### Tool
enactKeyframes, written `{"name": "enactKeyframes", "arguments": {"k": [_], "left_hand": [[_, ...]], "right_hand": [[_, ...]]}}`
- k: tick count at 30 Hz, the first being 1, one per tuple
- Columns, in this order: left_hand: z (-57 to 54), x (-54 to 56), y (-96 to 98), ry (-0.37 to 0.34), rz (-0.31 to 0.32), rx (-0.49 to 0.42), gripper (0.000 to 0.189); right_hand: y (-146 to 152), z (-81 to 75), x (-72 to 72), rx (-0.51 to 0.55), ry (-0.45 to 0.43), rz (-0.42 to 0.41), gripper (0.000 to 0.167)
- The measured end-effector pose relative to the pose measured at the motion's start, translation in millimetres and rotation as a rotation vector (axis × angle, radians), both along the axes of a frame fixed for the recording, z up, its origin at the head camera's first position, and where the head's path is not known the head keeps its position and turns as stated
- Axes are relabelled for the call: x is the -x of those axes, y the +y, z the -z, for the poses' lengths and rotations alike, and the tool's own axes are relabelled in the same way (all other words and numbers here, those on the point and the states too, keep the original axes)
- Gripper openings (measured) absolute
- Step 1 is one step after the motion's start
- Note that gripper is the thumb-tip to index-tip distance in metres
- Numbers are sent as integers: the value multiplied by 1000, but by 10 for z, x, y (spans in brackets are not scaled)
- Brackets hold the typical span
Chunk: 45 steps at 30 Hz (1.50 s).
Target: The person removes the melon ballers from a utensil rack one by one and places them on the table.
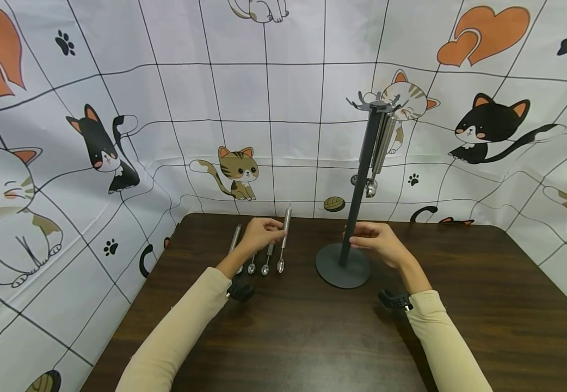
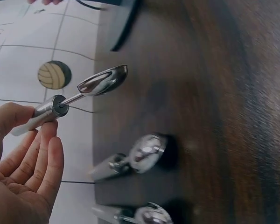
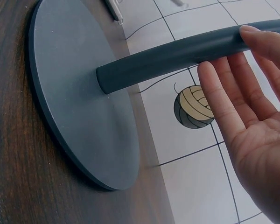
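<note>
My left hand (image 1: 260, 235) pinches the handle of a small steel scoop (image 2: 102, 81) between thumb and fingers, its oval bowl pointing down in the head view. Three similar scoops (image 1: 265, 269) lie side by side on the table by that hand, partly hidden behind it. To the right stands a dark grey stand (image 1: 360, 179) with a round base (image 3: 84, 102) and hooks at its top. Around its post, low down, my right hand (image 1: 378, 239) holds with thumb on one side and fingers on the other. Steel utensils (image 1: 383, 141) hang from the hooks, bowls down.
The dark wood table (image 1: 303, 337) ends at the back against a white cloth (image 1: 293, 141) with grid lines and printed cats. The hooks (image 1: 374, 103) spread outward on the side facing left and at the back.
</note>
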State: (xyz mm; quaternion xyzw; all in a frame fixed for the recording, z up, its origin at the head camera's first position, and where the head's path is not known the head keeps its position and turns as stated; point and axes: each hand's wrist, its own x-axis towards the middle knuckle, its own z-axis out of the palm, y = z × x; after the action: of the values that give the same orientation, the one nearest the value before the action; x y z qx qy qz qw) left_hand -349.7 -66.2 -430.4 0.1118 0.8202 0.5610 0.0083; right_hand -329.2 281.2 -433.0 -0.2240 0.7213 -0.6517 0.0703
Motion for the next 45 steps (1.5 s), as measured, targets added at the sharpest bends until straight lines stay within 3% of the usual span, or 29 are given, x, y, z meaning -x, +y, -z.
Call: {"name": "enactKeyframes", "arguments": {"k": [5, 15, 27, 37, 45], "left_hand": [[101, 28, -17, -18, -39, 38, 25], [188, 52, -3, -18, -77, 101, 26], [173, 38, 52, -16, -130, 187, 28], [179, 71, 138, -8, -192, 367, 27], [169, 78, 194, -30, -189, 439, 30]], "right_hand": [[0, 10, 5, 2, -1, 0, 43], [-5, -20, 4, 4, 3, -3, 50], [-3, -32, 38, 10, 1, -7, 45], [3, -6, 35, 15, 8, -18, 48], [4, -1, 15, 6, -14, 3, 45]]}}
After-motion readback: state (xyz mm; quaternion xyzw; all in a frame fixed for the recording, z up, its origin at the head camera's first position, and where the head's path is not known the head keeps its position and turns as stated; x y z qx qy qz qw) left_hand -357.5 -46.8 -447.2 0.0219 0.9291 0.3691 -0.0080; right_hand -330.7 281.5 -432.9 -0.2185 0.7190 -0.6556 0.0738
